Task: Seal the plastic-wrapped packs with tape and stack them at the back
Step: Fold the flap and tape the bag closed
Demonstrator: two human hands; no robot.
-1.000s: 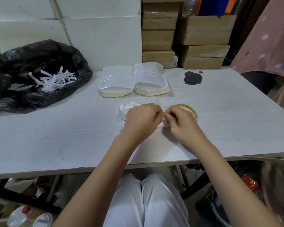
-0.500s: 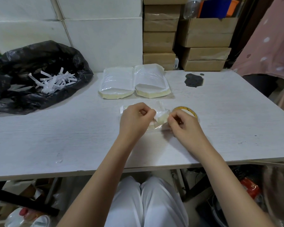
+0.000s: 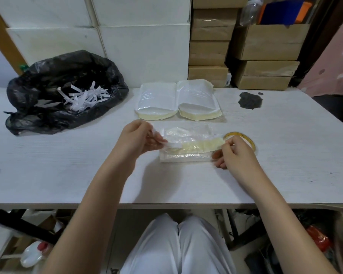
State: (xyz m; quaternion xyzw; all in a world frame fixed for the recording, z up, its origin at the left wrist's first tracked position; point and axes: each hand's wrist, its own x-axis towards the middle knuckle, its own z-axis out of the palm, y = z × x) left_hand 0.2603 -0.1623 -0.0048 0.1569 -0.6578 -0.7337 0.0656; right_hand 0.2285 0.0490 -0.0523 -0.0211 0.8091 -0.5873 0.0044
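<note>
The right hand (image 3: 236,153) covers the near part of the tape roll (image 3: 241,135). The left hand (image 3: 137,139) hides its own fingertips (blurred too). The black bag (image 3: 67,91) hides most of its paper strips (image 3: 83,96). The cardboard boxes (image 3: 265,46) are cut off at the top edge.

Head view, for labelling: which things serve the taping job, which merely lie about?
Job:
- left hand and right hand, stretching yellowish tape strip
- clear plastic-wrapped pack
- yellow tape roll
- two sealed white packs

Lying about:
- black bag of white paper strips
- brown cardboard boxes
</note>
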